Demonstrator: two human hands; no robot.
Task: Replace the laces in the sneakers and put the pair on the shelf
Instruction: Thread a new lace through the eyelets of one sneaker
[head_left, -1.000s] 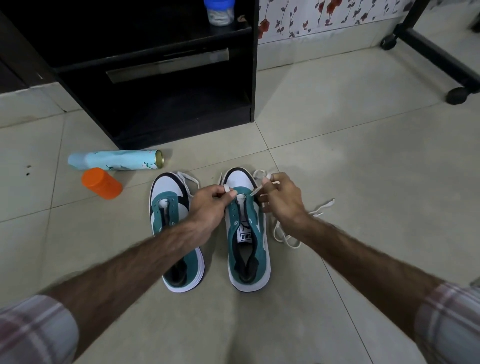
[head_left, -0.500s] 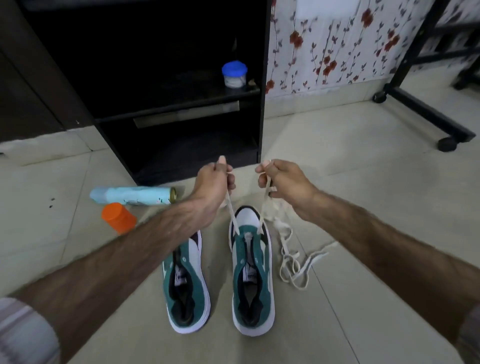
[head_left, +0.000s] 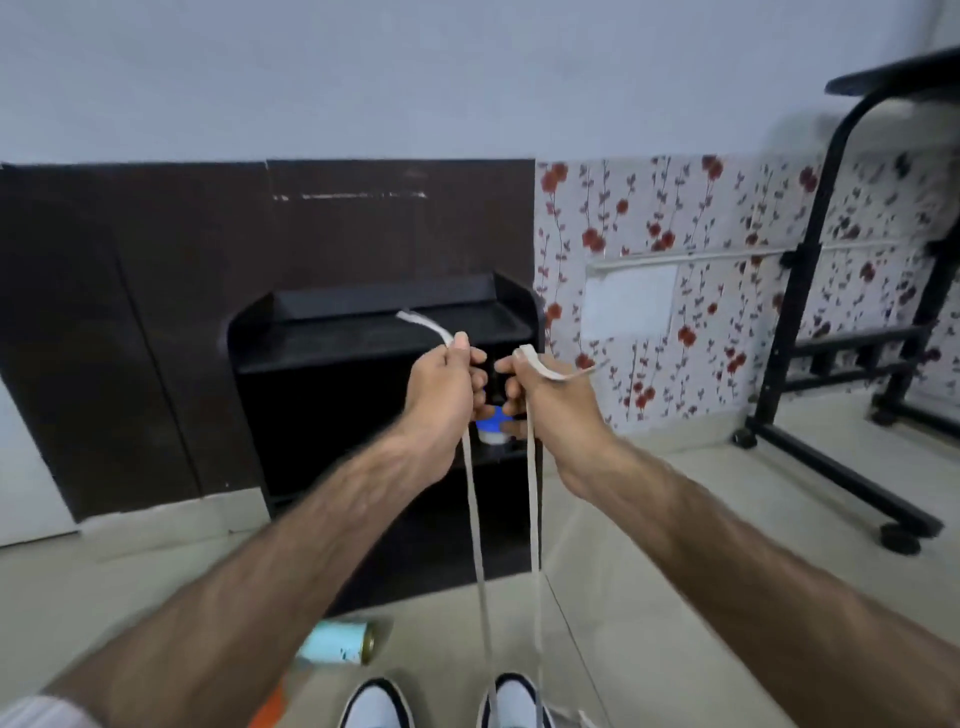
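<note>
- Both forearms extend forward and upward, converging near frame centre; left hand (head_left: 441, 387) and right hand (head_left: 550, 400) are raised side by side, apart, in front of the black shelf (head_left: 363, 332).
- Left hand: fingers curled tight, gripping one strand of the lace (head_left: 475, 530); its free end sticks out of the top of the fist toward 10 o'clock.
- Right hand: fingers curled, holding the other strand; its end drapes over the hand toward 3 o'clock.
- Both strands run taut from the undersides of the fists toward 6 o'clock, long axis near vertical, down to the right sneaker (head_left: 511, 701) at the bottom edge.
- Left sneaker (head_left: 375, 704) sits just beside it at 9 o'clock; only the toes of both show, pointing to 12 o'clock.
- A pale blue can (head_left: 337, 643) lies on the floor (head_left: 701, 597) at 10 o'clock of the sneakers; an orange object (head_left: 270, 709) shows blurred beside it.
- A blue-lidded jar (head_left: 492, 426) shows between the wrists, inside the shelf.
</note>
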